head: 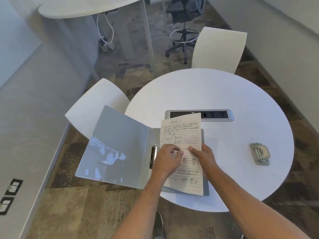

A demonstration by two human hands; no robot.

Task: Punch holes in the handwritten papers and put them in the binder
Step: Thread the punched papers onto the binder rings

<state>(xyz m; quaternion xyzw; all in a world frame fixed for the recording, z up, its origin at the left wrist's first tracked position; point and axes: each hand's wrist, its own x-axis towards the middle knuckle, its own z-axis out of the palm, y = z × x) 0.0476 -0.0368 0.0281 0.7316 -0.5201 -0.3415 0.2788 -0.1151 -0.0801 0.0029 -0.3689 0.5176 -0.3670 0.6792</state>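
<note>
Binder cover [112, 149]: opened out to the left, hanging past the table edge; glossy, stiff plastic, likely slick under fingers; best steadied by the spine, not the flap.
Ring clip [154, 155]: metal, at the spine, just left of the papers; open or closed cannot be told.
Left hand [166, 161]: resting on the left edge of the papers beside the ring clip, fingers curled down onto the sheet; pinching or merely pressing cannot be told.
Handwritten papers [183, 135]: lined, lying on the right half of the binder on the near side of the round table [224, 94], far end lifted and slightly curled; light, thin, floppy, easy to crease or tear at punched holes; best held near the left margin with flat support from the right edge. Holes not visible under the hand.
Writing: blue or black ink, a heading and fractions in places; words too blurred to read.
Right hand [205, 156]: holding the right edge of the papers, thumb on top, fingers hidden beneath.
Power strip panel [215, 115]: set in the table beyond the papers; small markings unreadable.
Hole punch [259, 153]: grey metal, well apart to the right, untouched; heavy and rigid by the look; no brand legible.
</note>
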